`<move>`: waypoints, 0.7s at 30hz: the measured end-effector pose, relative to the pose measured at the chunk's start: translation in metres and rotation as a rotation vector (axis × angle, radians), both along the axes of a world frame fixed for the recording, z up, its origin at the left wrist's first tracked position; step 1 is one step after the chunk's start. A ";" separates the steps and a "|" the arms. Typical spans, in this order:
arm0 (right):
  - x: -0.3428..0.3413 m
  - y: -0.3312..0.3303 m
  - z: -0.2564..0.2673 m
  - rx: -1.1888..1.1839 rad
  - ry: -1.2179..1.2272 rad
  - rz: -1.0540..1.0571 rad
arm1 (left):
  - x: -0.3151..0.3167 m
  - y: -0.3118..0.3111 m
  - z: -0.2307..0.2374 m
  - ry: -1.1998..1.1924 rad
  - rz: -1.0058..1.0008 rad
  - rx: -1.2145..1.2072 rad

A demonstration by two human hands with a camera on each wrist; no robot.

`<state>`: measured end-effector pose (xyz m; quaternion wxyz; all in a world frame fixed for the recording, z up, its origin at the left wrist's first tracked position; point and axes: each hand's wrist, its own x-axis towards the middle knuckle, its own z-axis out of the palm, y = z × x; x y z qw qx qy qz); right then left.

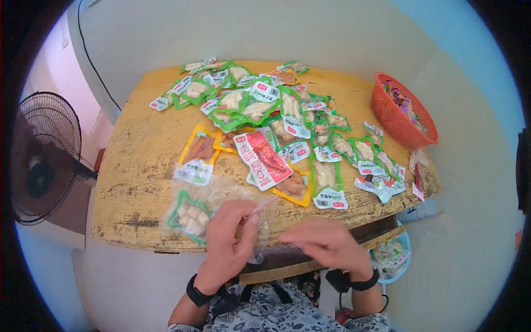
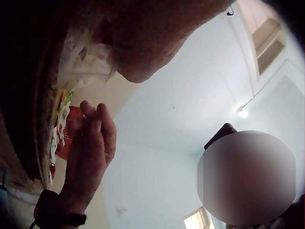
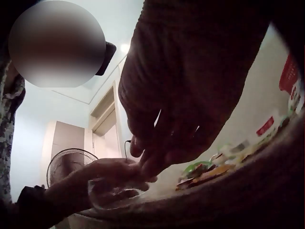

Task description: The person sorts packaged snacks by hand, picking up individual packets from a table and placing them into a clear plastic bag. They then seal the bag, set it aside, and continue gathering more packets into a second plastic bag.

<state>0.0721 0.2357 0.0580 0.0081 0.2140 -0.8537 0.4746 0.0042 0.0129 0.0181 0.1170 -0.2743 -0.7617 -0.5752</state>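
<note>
A clear plastic bag [image 1: 221, 191] lies at the table's front left, with a green-edged packet [image 1: 192, 217] of pale food in or under it; which, I cannot tell. My left hand [image 1: 229, 238] pinches the bag's edge between thumb and curled fingers. To its right, just above the half-open drawer, my right hand [image 1: 326, 243] is slightly blurred, its fingers extended toward the left and apart from the left hand in the head view. The left wrist view shows the right hand [image 2: 93, 148] with bent fingers; nothing can be made out in it.
Many green-edged packets [image 1: 257, 108], some orange-edged ones and a red-and-white packet [image 1: 263, 159] cover the table's middle and back. A red basket [image 1: 387, 113] stands at the right. Below are an open drawer [image 1: 282, 272] and a blue basin [image 1: 406, 260]; a fan [image 1: 47, 160] stands left.
</note>
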 end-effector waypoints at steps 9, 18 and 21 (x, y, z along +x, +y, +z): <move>-0.048 0.115 0.002 0.560 0.293 -0.598 | -0.003 -0.002 -0.004 -0.040 -0.037 -0.007; -0.109 0.160 -0.001 0.817 0.042 -0.602 | -0.003 -0.006 -0.011 -0.011 -0.057 0.021; -0.115 0.167 0.009 0.787 -0.028 -0.569 | -0.003 -0.007 -0.011 -0.016 -0.059 0.027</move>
